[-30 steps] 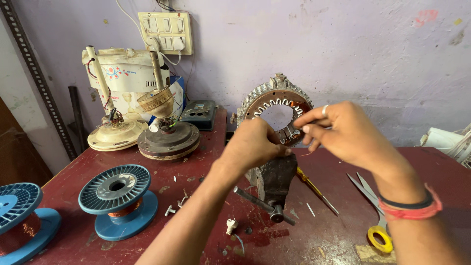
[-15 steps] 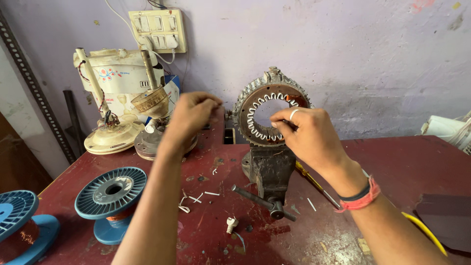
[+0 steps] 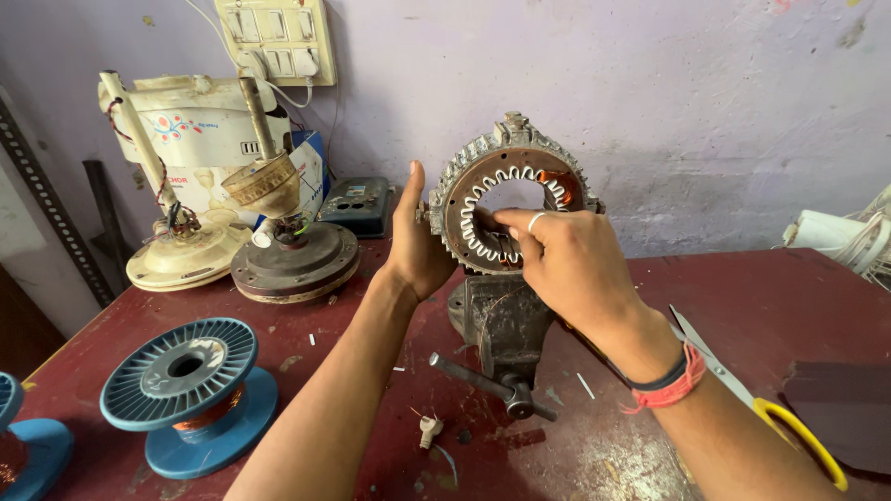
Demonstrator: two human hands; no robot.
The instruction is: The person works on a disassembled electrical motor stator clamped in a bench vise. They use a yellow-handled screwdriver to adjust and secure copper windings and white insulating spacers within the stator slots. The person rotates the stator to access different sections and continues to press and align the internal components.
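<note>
A round metal stator [image 3: 490,156] with white slot liners and some copper winding stands upright, clamped in a dark bench vise [image 3: 501,320]. My left hand [image 3: 418,243] lies flat against the stator's left edge, thumb pointing up, holding nothing. My right hand [image 3: 568,267], with a ring on one finger and a red thread band at the wrist, reaches into the bore. Its fingertips pinch the inner toothed rim at the lower left. Whether a wire sits between those fingertips is hidden.
A blue spool of copper wire [image 3: 186,390] lies front left, with another [image 3: 19,445] at the edge. Fan motor parts [image 3: 292,260] and a cream fan base [image 3: 186,252] stand at the back left. Yellow-handled scissors [image 3: 789,427] lie to the right. The vise handle [image 3: 492,385] sticks out forward.
My left hand, which had swung away up and to the left, has come back and now rests flat against the stator's left side. My right hand stays at the bore.
</note>
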